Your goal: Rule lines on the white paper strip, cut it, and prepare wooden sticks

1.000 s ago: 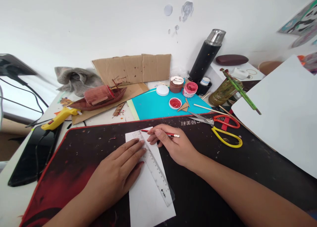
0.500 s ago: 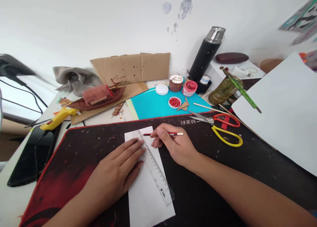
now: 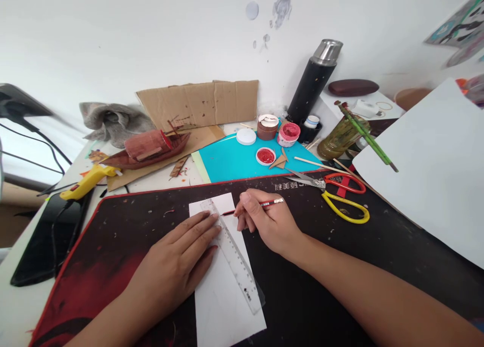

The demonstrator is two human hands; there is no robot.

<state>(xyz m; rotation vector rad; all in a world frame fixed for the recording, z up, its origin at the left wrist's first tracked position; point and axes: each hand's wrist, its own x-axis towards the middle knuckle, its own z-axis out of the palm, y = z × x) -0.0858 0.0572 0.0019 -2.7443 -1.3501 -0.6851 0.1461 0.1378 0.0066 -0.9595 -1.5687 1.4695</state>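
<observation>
Pencil [image 3: 270,203], pinched in the right hand's [image 3: 270,223] closed grip, has moved nearer along the ruler [image 3: 235,266], which slants far-left to near-right on white paper [image 3: 215,301]; the left hand [image 3: 181,253] presses the ruler, fingers extended, grasping nothing.

LH [image 3: 177,256] on ruler [image 3: 234,265], RH [image 3: 270,223] w/ pencil [image 3: 269,203]

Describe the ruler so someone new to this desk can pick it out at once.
Find the black-and-red desk mat in the foreground, then the narrow white paper strip on it. The ruler lies slantwise on that strip, beside the tip of the red-and-black pencil. Unlike the pencil or the paper, it is clear plastic with small printed marks along its length.
</observation>
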